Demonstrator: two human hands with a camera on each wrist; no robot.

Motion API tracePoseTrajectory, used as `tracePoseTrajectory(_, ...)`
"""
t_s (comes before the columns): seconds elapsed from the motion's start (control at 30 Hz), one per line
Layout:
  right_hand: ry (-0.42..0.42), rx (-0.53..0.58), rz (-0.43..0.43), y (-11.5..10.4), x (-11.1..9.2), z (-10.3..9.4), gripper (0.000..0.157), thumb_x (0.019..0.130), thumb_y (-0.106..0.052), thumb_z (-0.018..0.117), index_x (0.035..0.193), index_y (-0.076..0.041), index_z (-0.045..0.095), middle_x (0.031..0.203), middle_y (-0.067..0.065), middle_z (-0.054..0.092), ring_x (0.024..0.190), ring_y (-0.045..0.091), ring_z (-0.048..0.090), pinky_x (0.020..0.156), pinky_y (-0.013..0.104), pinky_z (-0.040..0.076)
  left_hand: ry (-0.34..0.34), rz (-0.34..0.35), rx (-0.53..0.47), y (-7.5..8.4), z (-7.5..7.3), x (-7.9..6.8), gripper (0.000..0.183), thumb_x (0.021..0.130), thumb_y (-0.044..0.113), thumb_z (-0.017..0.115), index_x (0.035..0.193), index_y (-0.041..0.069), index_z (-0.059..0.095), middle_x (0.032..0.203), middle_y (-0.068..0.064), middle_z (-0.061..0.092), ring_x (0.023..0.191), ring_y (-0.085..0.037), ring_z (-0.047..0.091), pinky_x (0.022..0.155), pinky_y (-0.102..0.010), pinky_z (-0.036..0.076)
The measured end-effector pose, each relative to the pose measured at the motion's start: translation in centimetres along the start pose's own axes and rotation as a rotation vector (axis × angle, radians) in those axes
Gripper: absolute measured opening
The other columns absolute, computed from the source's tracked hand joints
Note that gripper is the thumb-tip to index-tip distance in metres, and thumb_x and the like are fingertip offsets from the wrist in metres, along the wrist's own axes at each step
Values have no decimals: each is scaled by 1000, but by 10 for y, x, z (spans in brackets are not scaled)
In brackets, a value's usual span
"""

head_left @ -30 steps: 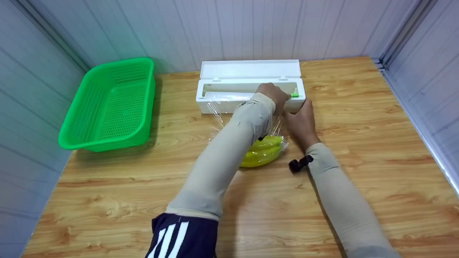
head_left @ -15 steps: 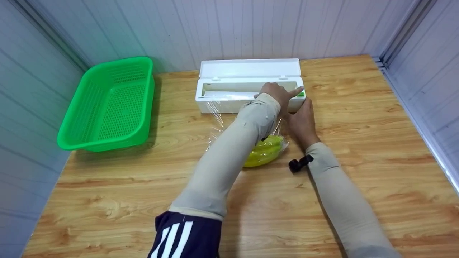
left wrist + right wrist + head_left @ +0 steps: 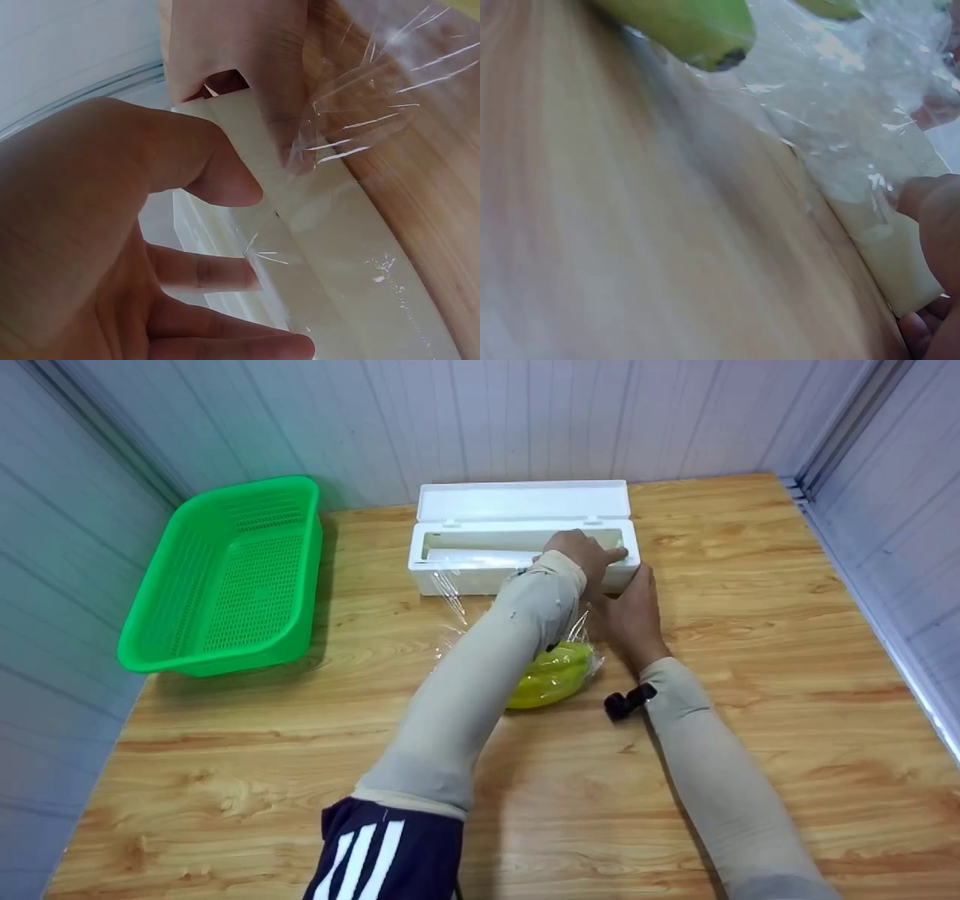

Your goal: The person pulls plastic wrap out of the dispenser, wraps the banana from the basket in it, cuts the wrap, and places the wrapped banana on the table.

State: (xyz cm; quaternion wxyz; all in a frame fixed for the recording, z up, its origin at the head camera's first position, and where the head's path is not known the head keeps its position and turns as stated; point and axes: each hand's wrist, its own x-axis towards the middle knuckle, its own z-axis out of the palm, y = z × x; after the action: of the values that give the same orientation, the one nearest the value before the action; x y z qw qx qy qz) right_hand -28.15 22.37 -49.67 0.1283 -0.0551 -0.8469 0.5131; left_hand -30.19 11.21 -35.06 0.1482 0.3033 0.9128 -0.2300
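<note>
A white cling film dispenser (image 3: 461,579) stands by the back wall, lid raised, a white roll inside. My left hand (image 3: 577,556) reaches over its right end; the thumb (image 3: 225,176) touches the front rim while the other fingers (image 3: 202,270) extend loosely over the opening. The green cutter is hidden in every view. My right hand (image 3: 634,615) grips the dispenser's right end, thumb (image 3: 289,135) on the front face. Clear film (image 3: 360,127) stretches from the dispenser over yellow-green bananas (image 3: 555,675), partly behind my left arm.
A green plastic basket (image 3: 217,655) stands at the left on the wooden table (image 3: 262,780). Pale panel walls (image 3: 525,420) close in the back and both sides. A black wrist camera (image 3: 628,703) sits on my right sleeve.
My left hand has shifted slightly right along the dispenser's rim; the green cutter slid to the right end and is now covered. My right hand, the bananas and the basket hold their places.
</note>
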Motion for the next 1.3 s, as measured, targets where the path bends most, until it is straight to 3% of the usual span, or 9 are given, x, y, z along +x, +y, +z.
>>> tracePoseTrajectory(0.17, -5, -3, -1, 2, 2, -2, 78, 86, -23, 78, 142, 5, 31, 133, 22, 45, 120, 32, 48, 105, 41, 39, 69, 40, -35, -4, 3, -2, 61, 97, 46, 55, 151, 25, 37, 134, -9, 61, 112, -28, 59, 88, -41, 55)
tracePoseTrajectory(0.27, -9, 0, 8, 2, 2, -3, 78, 85, -19, 78, 142, 5, 30, 133, 22, 44, 120, 32, 48, 105, 41, 39, 94, 43, -40, -4, 5, -2, 56, 97, 46, 58, 144, 20, 43, 130, -9, 63, 112, -29, 60, 88, -41, 55)
tracePoseTrajectory(0.7, -43, 6, 42, 2, 1, 1, 85, 85, -27, 81, 146, 1, 28, 138, 18, 43, 126, 28, 46, 109, 36, 36, 80, 27, -51, -11, 8, -3, 55, 95, 29, 68, 145, 18, 46, 133, -7, 61, 114, -25, 62, 93, -39, 53)
tracePoseTrajectory(0.83, -53, -3, 27, 1, 3, 2, 85, 85, -25, 79, 147, 2, 27, 138, 19, 42, 125, 29, 46, 109, 37, 35, 84, 23, -69, -15, 9, -4, 56, 95, 35, 68, 144, 16, 48, 133, -7, 61, 116, -25, 61, 95, -39, 53)
tracePoseTrajectory(1.07, -43, -24, -3, 4, 7, 2, 81, 85, -19, 74, 145, 6, 27, 135, 22, 42, 122, 32, 46, 107, 41, 36, 32, 48, -86, -19, 10, -5, 64, 100, 36, 58, 157, 34, 31, 136, -7, 61, 109, -24, 60, 93, -38, 52)
tracePoseTrajectory(1.3, -45, -44, -5, 9, 9, 3, 78, 86, -15, 73, 145, 6, 28, 139, 24, 41, 129, 33, 43, 112, 41, 33, 100, 32, -54, -11, 18, 2, 38, 99, 33, 58, 135, 19, 61, 125, -4, 67, 106, -23, 64, 91, -38, 54)
